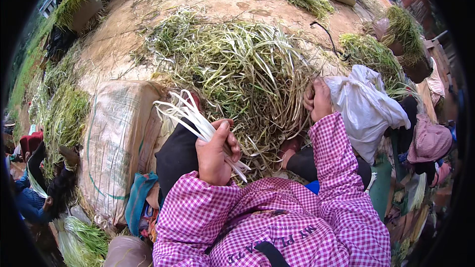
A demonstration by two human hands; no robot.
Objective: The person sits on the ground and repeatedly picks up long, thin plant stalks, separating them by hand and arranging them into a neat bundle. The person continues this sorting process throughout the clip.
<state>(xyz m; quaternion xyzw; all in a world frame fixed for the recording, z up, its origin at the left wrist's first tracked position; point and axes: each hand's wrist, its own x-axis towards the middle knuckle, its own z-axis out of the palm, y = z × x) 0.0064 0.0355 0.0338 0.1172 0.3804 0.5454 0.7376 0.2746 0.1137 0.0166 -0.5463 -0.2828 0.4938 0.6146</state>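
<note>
My left hand [216,152] grips a bundle of slender white stalks [191,116]. Their looped, bent ends fan out to the upper left, and the cut-looking ends poke out below my fist. At the right edge of a heap of green and whitish stalks and leaves [241,70], my right hand [319,100] has its fingers curled in. Brownish stems lie close to those fingers, but whether they pinch one is hidden. The heap spreads over the ground in front of my knees, with trimmed leaves scattered around my feet.
A large woven sack [111,148] stands left of my leg, beside a blue cloth [139,200]. Right of my right hand lies a white plastic sack [365,104]. A dark cord [330,39] trails on the ground. Other people sit left and right near further piles of greens [371,53].
</note>
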